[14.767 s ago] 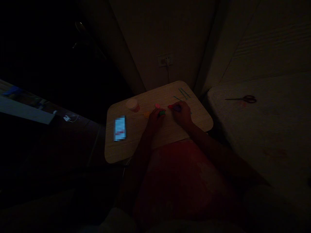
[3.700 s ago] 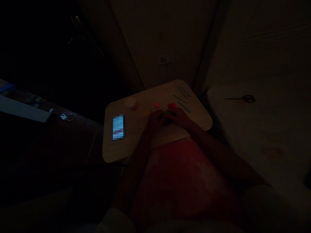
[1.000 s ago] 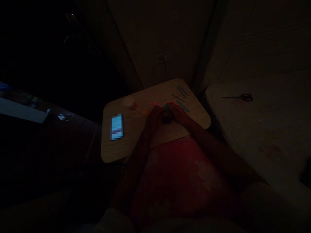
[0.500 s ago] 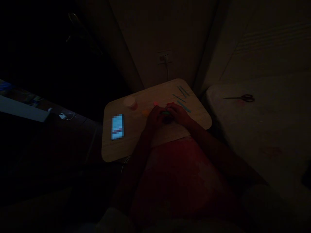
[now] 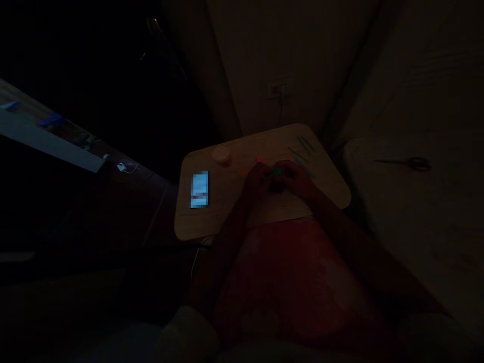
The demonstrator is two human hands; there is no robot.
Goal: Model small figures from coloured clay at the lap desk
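You have the fingers of your left hand (image 5: 258,177) and right hand (image 5: 298,176) curled in and closed about a small green piece (image 5: 276,172), pinched between the fingertips of both; how firmly you press is too dark to tell. It sits over the middle of the table (image 5: 219,199), with a dark patch just under it that may be shadow or another thing. Half a second ago it showed only as a thin strip between your hands; now more of its face shows, so you seem to be turning or shaping it rather than setting it down. The red piece seen then past your right fingers is now hidden. Near your left hand lie an orange piece (image 5: 242,173) and a pink disc (image 5: 260,160); beyond your right, teal strips (image 5: 304,144). Farther left stand a tub (image 5: 221,155) and, nearer you, a lit phone (image 5: 199,189).
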